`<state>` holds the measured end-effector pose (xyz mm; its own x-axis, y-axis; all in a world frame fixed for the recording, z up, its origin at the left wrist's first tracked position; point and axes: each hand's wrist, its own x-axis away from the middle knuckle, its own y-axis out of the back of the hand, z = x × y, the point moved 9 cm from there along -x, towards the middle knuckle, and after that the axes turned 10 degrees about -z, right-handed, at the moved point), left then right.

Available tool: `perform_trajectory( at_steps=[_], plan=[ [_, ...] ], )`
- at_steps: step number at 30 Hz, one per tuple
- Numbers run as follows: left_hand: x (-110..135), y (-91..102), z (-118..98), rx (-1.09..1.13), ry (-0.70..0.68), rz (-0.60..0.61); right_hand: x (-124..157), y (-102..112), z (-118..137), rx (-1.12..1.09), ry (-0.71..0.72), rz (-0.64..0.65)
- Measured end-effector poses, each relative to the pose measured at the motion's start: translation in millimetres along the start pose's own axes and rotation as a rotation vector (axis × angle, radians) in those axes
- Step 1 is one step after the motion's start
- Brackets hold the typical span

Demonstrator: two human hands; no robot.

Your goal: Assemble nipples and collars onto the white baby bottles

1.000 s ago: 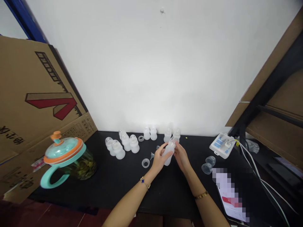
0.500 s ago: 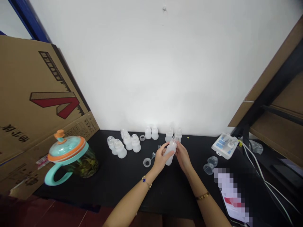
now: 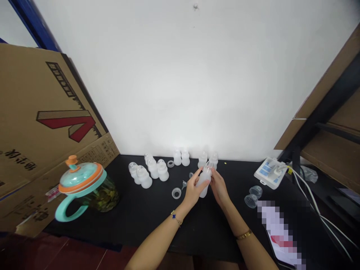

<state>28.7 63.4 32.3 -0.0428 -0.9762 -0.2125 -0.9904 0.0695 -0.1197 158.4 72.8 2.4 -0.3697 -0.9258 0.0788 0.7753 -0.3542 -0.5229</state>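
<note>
Little but the view has shifted, turning slightly left: the left hand [image 3: 193,190] wraps its fingers round a white bottle [image 3: 206,175], the right hand [image 3: 220,186] closed at its clear top, over the black table [image 3: 140,213]. Nearby lies a pale ring [image 3: 173,193]; farther left stand capped bottles [image 3: 145,179].

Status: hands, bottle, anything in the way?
Left hand around bottle; right hand at its upper end. Clear cap on top. Loose ring lies left of left hand, seemingly not in the way.
</note>
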Motion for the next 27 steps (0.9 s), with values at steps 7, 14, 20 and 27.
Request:
perform_trajectory(
  at_steps=[7, 14, 20, 27],
  plan=[
    [3.8, -3.2, -0.1, 0.103, -0.010, -0.003, 5.9, 0.7, 1.5, 0.003, 0.078, -0.050],
    [8.1, -2.8, -1.9, 0.096, -0.022, -0.019, 14.1, 0.4, 0.6, 0.031, 0.152, -0.082],
    [8.4, -1.0, -0.1, 0.055, -0.002, -0.042, 16.3, -0.4, 1.6, 0.033, 0.153, -0.098],
    [9.7, -1.5, 4.0, 0.041, 0.006, -0.044, 24.4, -2.8, 3.1, 0.189, 0.193, -0.137]
  ],
)
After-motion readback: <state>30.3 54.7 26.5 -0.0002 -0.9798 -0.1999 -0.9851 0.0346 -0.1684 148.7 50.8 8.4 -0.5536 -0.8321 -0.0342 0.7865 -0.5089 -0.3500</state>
